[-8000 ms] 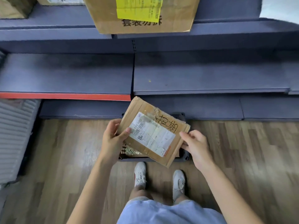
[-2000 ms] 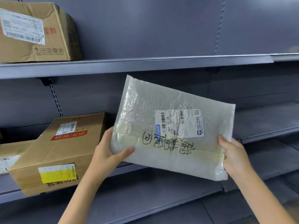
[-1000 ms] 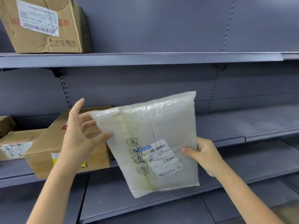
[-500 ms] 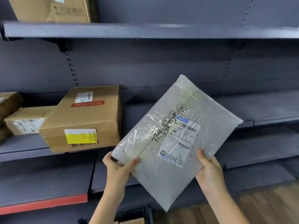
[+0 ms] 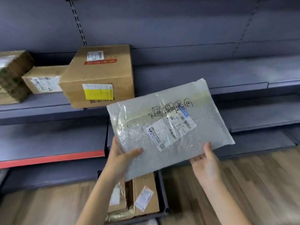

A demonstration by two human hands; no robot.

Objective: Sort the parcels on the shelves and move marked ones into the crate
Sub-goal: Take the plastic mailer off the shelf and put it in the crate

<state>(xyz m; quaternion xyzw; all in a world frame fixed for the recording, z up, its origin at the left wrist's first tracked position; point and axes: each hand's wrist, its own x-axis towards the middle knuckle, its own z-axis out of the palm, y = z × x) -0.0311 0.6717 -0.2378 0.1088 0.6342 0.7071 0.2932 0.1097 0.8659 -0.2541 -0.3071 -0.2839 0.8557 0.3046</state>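
Observation:
A flat white bubble-wrap parcel with black handwriting and a shipping label hangs in the air above the dark crate. My left hand grips its lower left corner, thumb on top. At its lower right edge my right hand holds it from beneath, thumb on the upper face. Cardboard parcels lie inside the crate on the wooden floor, partly hidden by the white parcel and my left arm.
On the grey shelf at the left stands a large cardboard box with a yellow label, a smaller box and a taped parcel. A lower shelf has a red edge. Shelves at the right hold nothing.
My view has tilted down and the crate has come into sight. The white parcel has come lower and flatter, over the crate, both hands still holding it.

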